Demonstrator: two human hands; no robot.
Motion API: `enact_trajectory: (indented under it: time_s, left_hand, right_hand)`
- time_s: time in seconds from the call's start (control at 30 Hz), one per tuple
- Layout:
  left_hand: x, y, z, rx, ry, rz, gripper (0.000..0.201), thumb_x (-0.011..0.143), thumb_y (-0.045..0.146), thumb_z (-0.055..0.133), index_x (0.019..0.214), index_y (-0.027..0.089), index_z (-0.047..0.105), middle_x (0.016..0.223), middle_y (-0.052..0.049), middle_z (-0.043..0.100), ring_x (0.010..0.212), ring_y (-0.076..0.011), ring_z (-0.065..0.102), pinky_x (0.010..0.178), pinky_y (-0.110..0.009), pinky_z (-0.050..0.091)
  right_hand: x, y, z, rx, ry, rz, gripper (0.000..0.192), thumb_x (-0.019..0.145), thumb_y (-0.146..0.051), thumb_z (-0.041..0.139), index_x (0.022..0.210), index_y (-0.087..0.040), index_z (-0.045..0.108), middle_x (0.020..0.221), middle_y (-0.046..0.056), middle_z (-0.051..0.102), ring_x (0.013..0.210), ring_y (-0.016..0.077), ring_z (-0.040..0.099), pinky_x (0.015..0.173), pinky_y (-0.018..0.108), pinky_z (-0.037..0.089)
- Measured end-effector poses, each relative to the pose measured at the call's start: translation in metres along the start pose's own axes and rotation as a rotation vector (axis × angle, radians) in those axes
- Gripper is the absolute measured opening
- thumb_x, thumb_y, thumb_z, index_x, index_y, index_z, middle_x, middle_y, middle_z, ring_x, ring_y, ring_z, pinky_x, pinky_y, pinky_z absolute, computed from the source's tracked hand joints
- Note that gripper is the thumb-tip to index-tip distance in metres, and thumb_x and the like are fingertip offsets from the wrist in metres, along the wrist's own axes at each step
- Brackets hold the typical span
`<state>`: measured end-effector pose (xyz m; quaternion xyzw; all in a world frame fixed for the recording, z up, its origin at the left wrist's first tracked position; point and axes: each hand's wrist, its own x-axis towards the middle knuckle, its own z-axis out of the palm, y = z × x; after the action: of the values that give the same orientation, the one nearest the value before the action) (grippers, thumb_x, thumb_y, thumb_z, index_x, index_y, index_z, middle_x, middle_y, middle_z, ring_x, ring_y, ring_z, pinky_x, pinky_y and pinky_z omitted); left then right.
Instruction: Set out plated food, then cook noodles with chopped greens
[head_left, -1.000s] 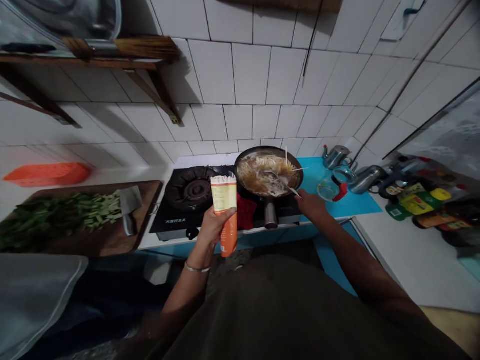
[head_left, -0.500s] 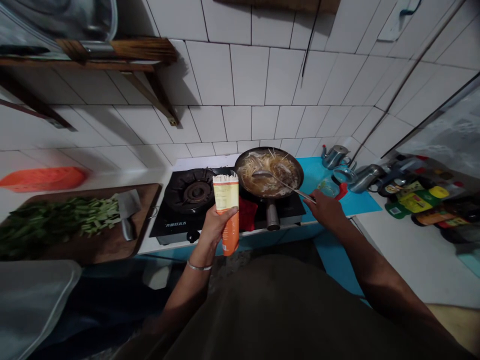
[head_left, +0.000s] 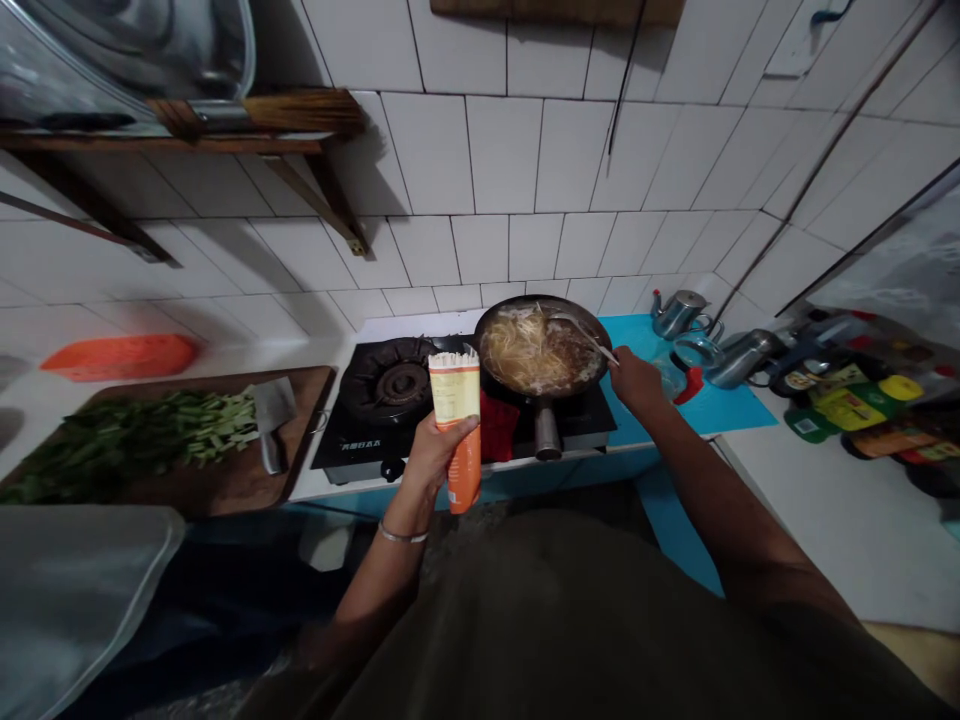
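Observation:
My left hand (head_left: 436,452) is wrapped round an orange and yellow packet of dried noodles (head_left: 457,400), held upright with its top end open and pale noodle ends showing. My right hand (head_left: 636,383) grips the handle of a metal spatula or ladle (head_left: 581,325); its head lies partly in the broth, so I cannot tell which. Noodles (head_left: 525,340) sit in brown, foamy liquid inside a dark wok (head_left: 546,392) on the right burner. The wok's stubby handle (head_left: 547,432) points towards me.
The left burner (head_left: 401,382) has no pan on it. A cleaver (head_left: 271,420) and chopped greens (head_left: 172,430) lie on a cutting board (head_left: 300,400). Metal pots (head_left: 680,312) and several bottles (head_left: 855,405) stand at the right. A wooden shelf (head_left: 225,143) juts out at upper left.
My right hand has moved up and slightly left, and the utensil's head has swung from the wok's middle towards its far right side. The left hand keeps the packet nearly still.

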<state>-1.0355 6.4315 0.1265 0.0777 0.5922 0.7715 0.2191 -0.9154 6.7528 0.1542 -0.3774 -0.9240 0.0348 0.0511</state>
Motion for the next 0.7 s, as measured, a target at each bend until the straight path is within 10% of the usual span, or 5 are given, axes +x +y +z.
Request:
enact_trajectory:
  time_s: [0.7]
  left_hand:
    - [-0.098,-0.020,0.053,0.070,0.301,-0.004,0.057,0.046,0.038,0.093,0.092,0.010,0.072,0.086,-0.007,0.074,0.069,-0.0156,0.063,0.070,-0.027,0.051]
  right_hand:
    - [-0.023,0.052,-0.021,-0.118,-0.086,-0.485,0.033,0.101,-0.036,0.041,0.123,-0.018,0.058,0.100,0.010,0.073,0.084,0.0230,0.067,0.063,0.028,0.034]
